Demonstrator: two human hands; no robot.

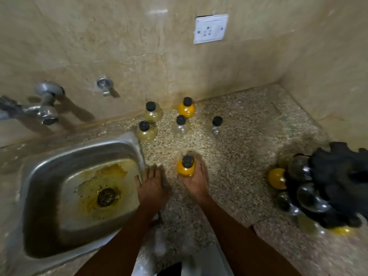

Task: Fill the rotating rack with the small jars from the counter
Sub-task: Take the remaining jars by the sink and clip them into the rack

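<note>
Speckled granite counter, one, running from the near edge to the tiled back wall. Nearest: two bare forearms reaching forward. Left hand, palm down with fingers straight and close together, lies at the right rim of the sink, holding nothing; blur hides whether it touches the surface. Right hand curls its fingers round one yellow jar, black cap up, upright, above or on the counter near the middle; which of the two cannot be told. Steel sink, one, at left, its basin stained yellow around one drain. Rack, one, at the right edge, black and partly cut off by the frame; it carries several jars, among them two yellow ones and some dark or clear ones, the exact count unclear through blur. Farther back, five loose jars stand upright on the counter, all black-capped: near-left pale jar, clear jar in the middle, small clear jar at right, well apart from the others; behind these, far-left pale jar and far yellow jar close to the wall. On the wall: one tap over the sink, one valve beside it, one white socket higher up.
</note>
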